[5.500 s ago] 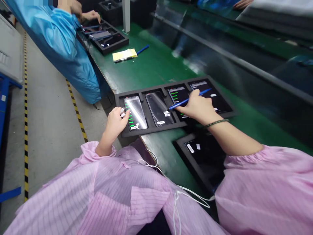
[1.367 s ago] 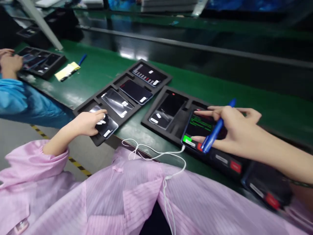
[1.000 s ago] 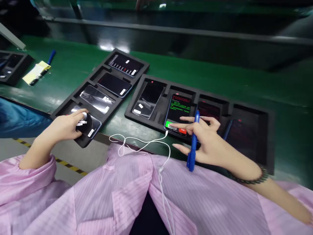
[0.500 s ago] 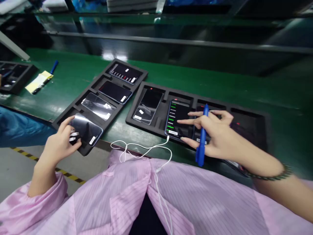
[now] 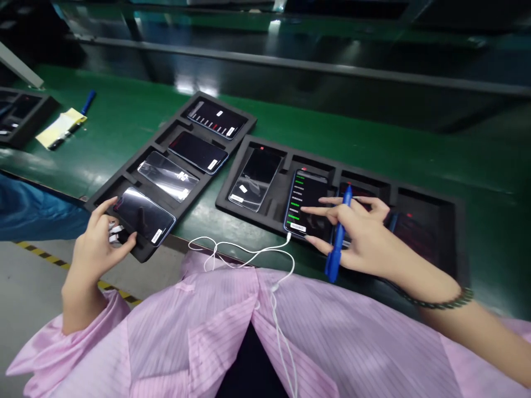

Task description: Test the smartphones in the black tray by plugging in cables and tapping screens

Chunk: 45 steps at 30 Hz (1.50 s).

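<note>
Two black foam trays lie on the green bench. My right hand [image 5: 357, 232] has a blue pen [image 5: 338, 243] tucked between its fingers, and its index fingertip touches the lit screen of a phone [image 5: 305, 202] in the right tray [image 5: 265, 213]. A white cable [image 5: 244, 251] plugs into that phone's near end. My left hand [image 5: 97, 243] curls at the near corner of the left tray [image 5: 136, 166], holding small white plugs, with fingers against the nearest phone [image 5: 143, 215].
The left tray holds three more phones, one [image 5: 213, 119] showing a list with red lines. Another dark phone [image 5: 255, 177] lies in the right tray. A yellow pad [image 5: 60, 124] with pens and a third tray [image 5: 19, 110] sit at far left. A blue sleeve [image 5: 29, 207] is beside me.
My right index finger stays on the lit phone, whose screen changed from green text with buttons to a list of green bars. My left hand slid from atop the nearest phone to its near corner.
</note>
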Each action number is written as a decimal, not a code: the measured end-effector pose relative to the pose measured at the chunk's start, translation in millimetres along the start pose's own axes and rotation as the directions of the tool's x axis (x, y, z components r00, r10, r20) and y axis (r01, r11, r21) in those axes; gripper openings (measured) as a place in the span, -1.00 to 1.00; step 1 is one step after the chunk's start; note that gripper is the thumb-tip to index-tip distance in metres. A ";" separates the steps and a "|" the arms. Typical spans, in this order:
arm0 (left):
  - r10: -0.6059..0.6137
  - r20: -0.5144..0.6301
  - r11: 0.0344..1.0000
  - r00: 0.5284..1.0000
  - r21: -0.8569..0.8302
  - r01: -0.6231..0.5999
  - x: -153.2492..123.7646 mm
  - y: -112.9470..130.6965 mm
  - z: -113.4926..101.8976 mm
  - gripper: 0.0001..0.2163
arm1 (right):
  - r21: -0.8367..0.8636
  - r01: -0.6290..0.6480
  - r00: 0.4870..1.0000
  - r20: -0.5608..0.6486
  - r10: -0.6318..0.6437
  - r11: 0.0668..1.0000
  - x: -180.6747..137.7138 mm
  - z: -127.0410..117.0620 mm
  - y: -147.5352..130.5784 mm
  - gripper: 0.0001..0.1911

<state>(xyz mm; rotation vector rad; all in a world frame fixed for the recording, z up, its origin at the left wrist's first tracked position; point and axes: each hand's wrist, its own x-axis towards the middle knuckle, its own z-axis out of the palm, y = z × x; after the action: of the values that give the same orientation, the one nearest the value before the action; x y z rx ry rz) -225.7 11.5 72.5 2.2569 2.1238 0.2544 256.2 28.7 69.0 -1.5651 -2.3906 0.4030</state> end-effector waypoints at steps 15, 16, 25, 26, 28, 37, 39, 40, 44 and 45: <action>0.071 0.144 0.997 0.987 0.021 -0.075 9.2 2.4 -7.2 -0.81 | -0.022 0.199 0.977 -0.069 -0.200 0.980 92.1 -13.2 -5.9 -0.52; 0.072 0.145 0.997 0.987 0.032 -0.077 8.9 2.4 -6.9 -0.82 | 0.005 0.188 0.982 -0.026 -0.188 0.982 115.3 -10.4 -15.7 -0.47; -0.077 0.059 0.993 0.995 -0.083 0.082 -35.5 -7.1 -7.2 -0.84 | -0.101 -0.027 0.981 0.189 0.046 0.995 267.8 58.0 -104.4 -0.30; -0.097 0.055 0.990 0.994 -0.093 0.102 -43.0 -9.2 -5.1 -0.84 | -0.119 -0.020 0.979 0.199 0.043 0.993 272.0 62.2 -107.7 -0.30; -0.122 0.050 0.984 0.991 -0.123 0.128 -56.0 -12.2 1.0 -0.83 | -0.146 -0.005 0.982 0.184 0.032 0.989 277.1 69.4 -108.8 -0.32; 0.112 0.173 0.986 0.979 -0.144 -0.088 -18.8 -6.7 6.5 -0.94 | -0.164 -0.023 0.996 0.084 0.038 0.986 283.7 85.5 -99.1 -0.30; 0.242 0.264 0.969 0.934 -0.119 -0.218 9.7 -5.1 -0.7 -0.84 | -0.166 -0.038 0.993 0.105 0.056 0.985 281.2 80.8 -105.3 -0.34; 0.288 0.313 0.958 0.905 -0.096 -0.271 23.8 -4.2 -4.2 -0.78 | -0.169 -0.043 0.992 0.110 0.062 0.985 279.8 78.3 -108.3 -0.35; 0.357 0.506 0.913 0.785 -0.010 -0.408 65.4 0.2 -15.3 -0.58 | -0.157 -0.046 0.992 0.109 0.063 0.987 276.4 73.0 -113.2 -0.35; 0.360 0.538 0.904 0.762 0.002 -0.428 71.1 1.3 -17.1 -0.55 | -0.148 -0.043 0.992 0.109 0.059 0.988 276.5 73.4 -112.7 -0.33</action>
<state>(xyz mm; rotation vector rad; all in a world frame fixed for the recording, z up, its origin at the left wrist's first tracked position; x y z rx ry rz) -223.0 80.6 96.4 2.4477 1.4096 -0.4655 26.8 233.2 58.8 -1.7121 -2.5203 0.3421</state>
